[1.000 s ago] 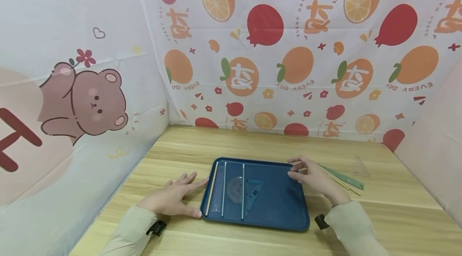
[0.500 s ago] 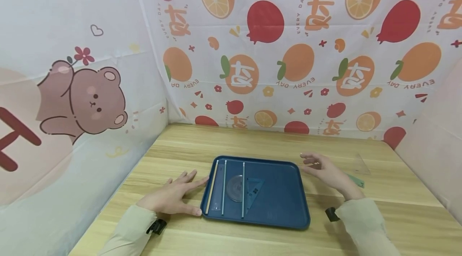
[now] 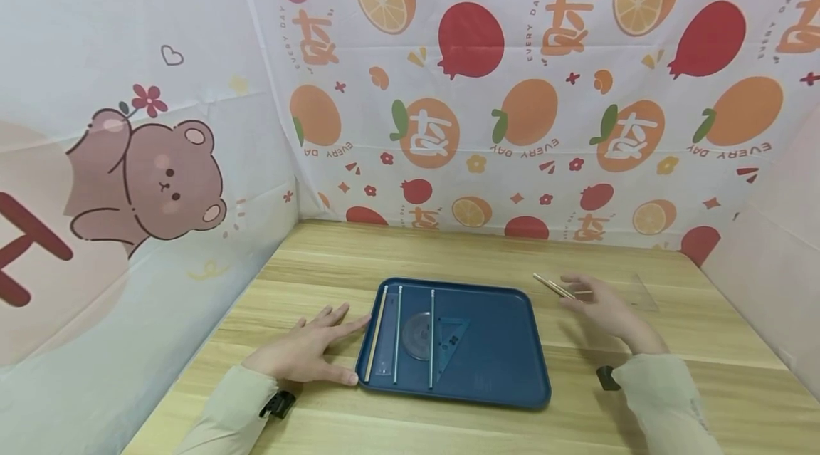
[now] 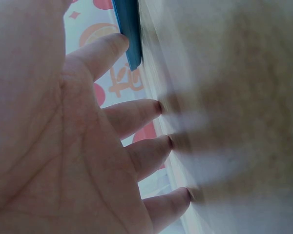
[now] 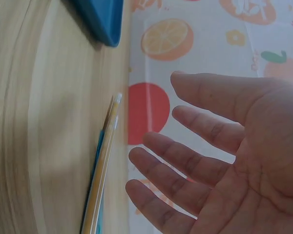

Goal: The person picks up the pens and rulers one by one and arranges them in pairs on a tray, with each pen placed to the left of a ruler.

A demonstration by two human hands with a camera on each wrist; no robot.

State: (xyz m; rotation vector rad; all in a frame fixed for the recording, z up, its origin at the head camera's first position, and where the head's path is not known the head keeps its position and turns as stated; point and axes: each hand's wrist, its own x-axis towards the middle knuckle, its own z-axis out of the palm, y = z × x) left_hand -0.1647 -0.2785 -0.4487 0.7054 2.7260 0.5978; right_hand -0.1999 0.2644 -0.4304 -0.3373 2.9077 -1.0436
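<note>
My left hand (image 3: 307,349) lies with fingers spread at the left side of a blue tray (image 3: 506,348), its thumb and index fingertips right at the rim. In the left wrist view the other fingertips (image 4: 158,107) rest on the table. Over two yellow pencils (image 3: 552,285) on the table to the right of the tray is my right hand (image 3: 605,309), its fingers relaxed and apart. The right wrist view shows the pencils (image 5: 105,165) beside that hand, with nothing in its fingers. Beneath the pencils a green ruler (image 5: 100,214) shows as a thin strip.
The tray holds a yellow pencil (image 3: 376,334), a clear ruler (image 3: 384,359), two green pencils (image 3: 397,341), a round clear protractor (image 3: 414,336) and a blue set square (image 3: 458,332). A clear set square (image 3: 643,293) lies at the right. Printed cloth (image 3: 470,38) walls the table's back.
My right hand has moved right, from the tray's right rim to over the pencils, uncovering their far ends and hiding the green ruler in the head view. My left hand has stayed put.
</note>
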